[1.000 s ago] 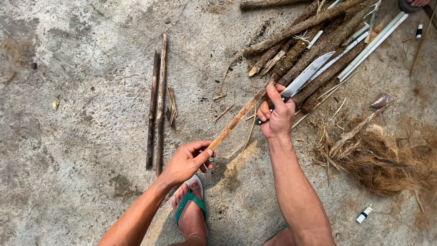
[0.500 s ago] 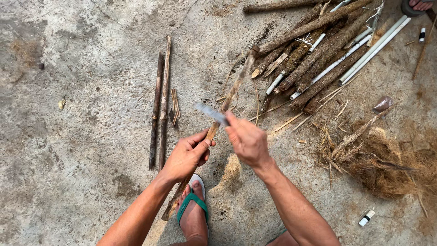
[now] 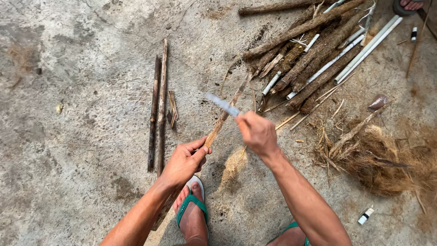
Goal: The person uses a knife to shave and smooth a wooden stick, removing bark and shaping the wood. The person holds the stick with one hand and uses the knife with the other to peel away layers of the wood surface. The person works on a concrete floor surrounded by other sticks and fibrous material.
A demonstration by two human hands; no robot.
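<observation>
My left hand (image 3: pixel 184 160) grips the near end of a long thin brown stick (image 3: pixel 227 110) that slants up and to the right over the concrete ground. My right hand (image 3: pixel 256 132) holds a knife (image 3: pixel 222 104) whose pale blade lies across the stick's middle, pointing left. A small heap of light shavings (image 3: pixel 233 165) lies on the ground under the stick, between my two arms.
Two dark sticks (image 3: pixel 158 105) lie side by side at the left. A pile of rough sticks and white rods (image 3: pixel 318 54) fills the top right. Brown fibre (image 3: pixel 387 157) spreads at the right. My foot in a green sandal (image 3: pixel 193 209) is below; another person's foot (image 3: pixel 412 4) shows at top right.
My right hand has drawn the knife back from the stick's far end towards its middle. The left hand has kept its hold on the stick's near end.
</observation>
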